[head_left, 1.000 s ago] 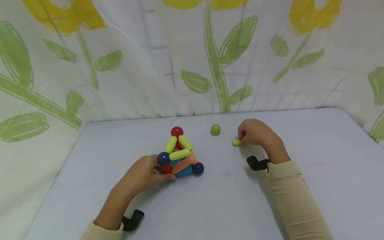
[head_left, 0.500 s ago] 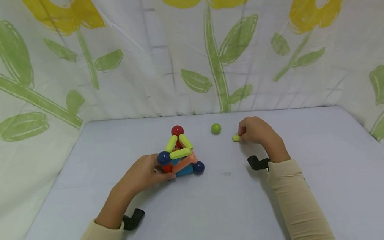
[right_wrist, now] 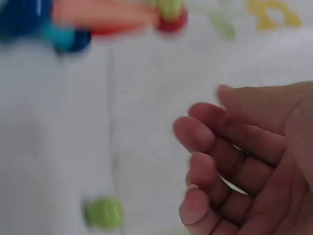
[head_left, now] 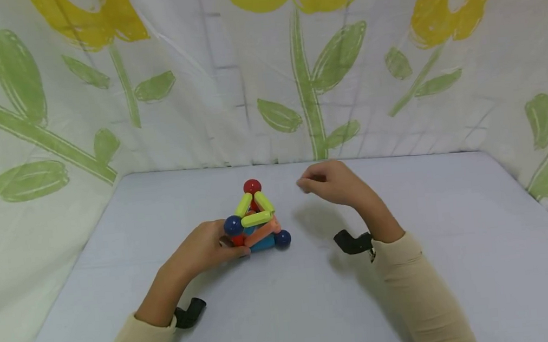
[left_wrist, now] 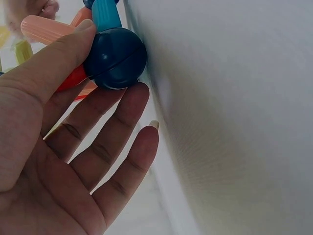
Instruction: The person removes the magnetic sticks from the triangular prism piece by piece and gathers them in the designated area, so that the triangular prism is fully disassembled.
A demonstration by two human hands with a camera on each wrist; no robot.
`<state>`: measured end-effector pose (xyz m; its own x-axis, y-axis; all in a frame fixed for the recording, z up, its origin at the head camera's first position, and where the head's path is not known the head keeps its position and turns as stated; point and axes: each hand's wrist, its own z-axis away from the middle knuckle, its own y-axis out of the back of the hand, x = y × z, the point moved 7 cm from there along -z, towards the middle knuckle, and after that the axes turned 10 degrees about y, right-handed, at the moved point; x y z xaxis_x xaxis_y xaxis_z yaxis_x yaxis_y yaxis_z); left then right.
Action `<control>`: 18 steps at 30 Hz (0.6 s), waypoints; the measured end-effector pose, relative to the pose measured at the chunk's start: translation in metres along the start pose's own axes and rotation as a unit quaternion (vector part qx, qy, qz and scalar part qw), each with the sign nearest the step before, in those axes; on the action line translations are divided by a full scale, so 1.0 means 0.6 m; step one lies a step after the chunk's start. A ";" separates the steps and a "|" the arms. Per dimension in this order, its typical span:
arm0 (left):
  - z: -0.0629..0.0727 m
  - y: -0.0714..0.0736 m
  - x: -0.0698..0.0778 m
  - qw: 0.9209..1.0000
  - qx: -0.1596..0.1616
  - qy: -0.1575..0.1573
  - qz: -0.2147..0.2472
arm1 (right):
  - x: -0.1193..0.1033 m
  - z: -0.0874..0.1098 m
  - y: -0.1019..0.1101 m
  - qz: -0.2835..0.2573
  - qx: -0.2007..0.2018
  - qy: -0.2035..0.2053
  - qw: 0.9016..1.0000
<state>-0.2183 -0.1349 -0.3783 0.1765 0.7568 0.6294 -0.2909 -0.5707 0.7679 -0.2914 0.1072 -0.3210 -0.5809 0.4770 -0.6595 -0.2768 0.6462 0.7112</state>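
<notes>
A toy frame of coloured balls and rods (head_left: 257,219), with red and dark blue balls and lime, salmon and blue rods, stands left of the table's middle. My left hand (head_left: 208,247) grips its left side. In the left wrist view the thumb and fingertips lie round a dark blue ball (left_wrist: 116,58); the lower fingers are extended. My right hand (head_left: 331,182) is raised to the right of the frame, its fingers loosely bent. Nothing shows between its thumb and fingers (right_wrist: 198,132) in the right wrist view. A green ball (right_wrist: 105,213) lies beyond those fingers, blurred.
The white table (head_left: 286,311) ends at the back against a white cloth (head_left: 173,136) with painted yellow flowers and green leaves. A black wrist-worn piece (head_left: 353,241) juts out by the right wrist, and another (head_left: 189,313) by the left.
My right hand has moved left and up, its shadow now apart from it. The lime rod it pinched and the green ball no longer show in the head view. My left hand stays put.
</notes>
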 end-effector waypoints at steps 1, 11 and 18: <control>0.000 0.000 0.000 1.000 0.000 -0.001 0.000 | -0.009 -0.005 -0.013 -0.025 0.001 -0.006 1.000; 0.001 0.000 0.000 1.000 -0.001 -0.015 0.015 | -0.032 -0.022 -0.108 -0.163 -0.029 -0.075 0.983; 0.000 0.000 0.001 1.000 -0.004 -0.015 0.011 | -0.055 -0.022 -0.097 -0.167 -0.047 0.036 0.984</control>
<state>-0.2184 -0.1343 -0.3778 0.1989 0.7344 0.6489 -0.3019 -0.5840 0.7535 -0.2662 0.0456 -0.3373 -0.4972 0.2027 -0.8436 -0.5293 0.6996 0.4800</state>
